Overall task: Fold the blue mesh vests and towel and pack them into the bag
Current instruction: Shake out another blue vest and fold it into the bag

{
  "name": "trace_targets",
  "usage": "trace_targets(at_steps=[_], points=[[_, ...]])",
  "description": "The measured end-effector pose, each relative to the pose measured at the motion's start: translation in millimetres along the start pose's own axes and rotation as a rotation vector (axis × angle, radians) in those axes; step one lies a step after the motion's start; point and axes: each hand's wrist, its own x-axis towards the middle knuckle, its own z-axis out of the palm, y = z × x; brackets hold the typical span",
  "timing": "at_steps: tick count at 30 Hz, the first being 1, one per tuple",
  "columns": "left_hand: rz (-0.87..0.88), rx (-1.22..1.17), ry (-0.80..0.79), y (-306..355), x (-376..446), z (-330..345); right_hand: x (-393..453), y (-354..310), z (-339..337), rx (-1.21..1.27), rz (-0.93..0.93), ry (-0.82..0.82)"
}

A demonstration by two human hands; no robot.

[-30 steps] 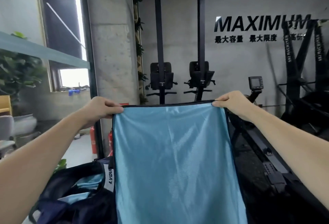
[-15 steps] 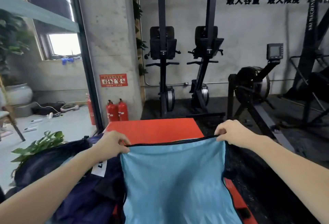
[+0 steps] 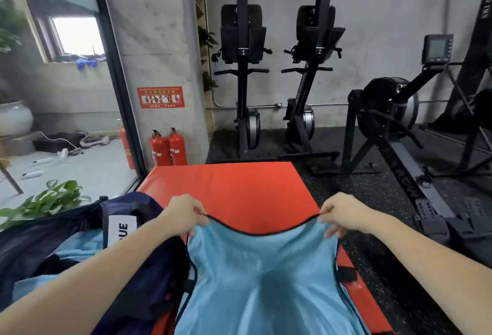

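Two hands pinch one blue mesh vest [image 3: 262,278] by its top edge: left hand [image 3: 183,214], right hand [image 3: 343,213]. Vest hangs over red mat [image 3: 234,188], dark bag [image 3: 127,254] just left.

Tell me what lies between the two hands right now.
In the head view, the blue vest's black-trimmed top edge sags between the left hand and right hand, with the red mat showing behind it.
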Motion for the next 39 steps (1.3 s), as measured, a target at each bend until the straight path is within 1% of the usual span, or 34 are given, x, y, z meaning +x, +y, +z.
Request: trace_targets(at_steps=[3,5,8,10,14,17,21,24,28,30,32,36,39], points=[[-0.041,-0.044,0.113,22.8,41.4,-29.4,35.5,-23.3,-33.4,0.094,-0.015,0.141],[-0.009,0.012,0.170,41.6,64.2,-51.4,53.0,-40.5,-60.3,0.116,-0.039,0.209],[0.054,0.060,0.297,71.2,84.8,-87.3,64.3,-71.5,-99.1,-0.002,-0.107,0.318],[0.106,0.022,0.396,92.0,87.9,-113.6,61.4,-95.0,-125.1,-0.066,-0.177,0.432],[0.224,-0.025,0.633,133.0,70.1,-171.8,35.6,-145.1,-175.0,-0.122,-0.356,0.670],[0.319,-0.083,0.794,153.3,40.6,-216.9,-5.5,-177.8,-198.6,-0.114,-0.478,0.810],[0.428,-0.045,0.928,157.3,-7.6,-251.7,-59.3,-195.6,-207.7,-0.093,-0.623,0.913],[0.452,-0.054,0.942,148.6,-48.7,-242.7,-95.8,-184.3,-193.7,-0.076,-0.655,0.896],[0.476,-0.071,0.858,115.2,-106.8,-186.3,-142.9,-136.3,-140.2,-0.114,-0.624,0.773],[0.444,-0.073,0.790,84.9,-129.0,-137.8,-165.6,-99.2,-102.5,-0.142,-0.582,0.685],[0.420,-0.053,0.730,45.8,-148.7,-77.3,-188.2,-54.3,-61.0,-0.164,-0.513,0.555],[0.419,-0.038,0.507,-29.5,-196.5,46.2,-217.5,45.6,16.6,-0.306,-0.319,0.281],[0.371,-0.035,0.419,-64.2,-228.9,111.3,-232.1,96.3,54.6,-0.360,-0.252,0.210]])
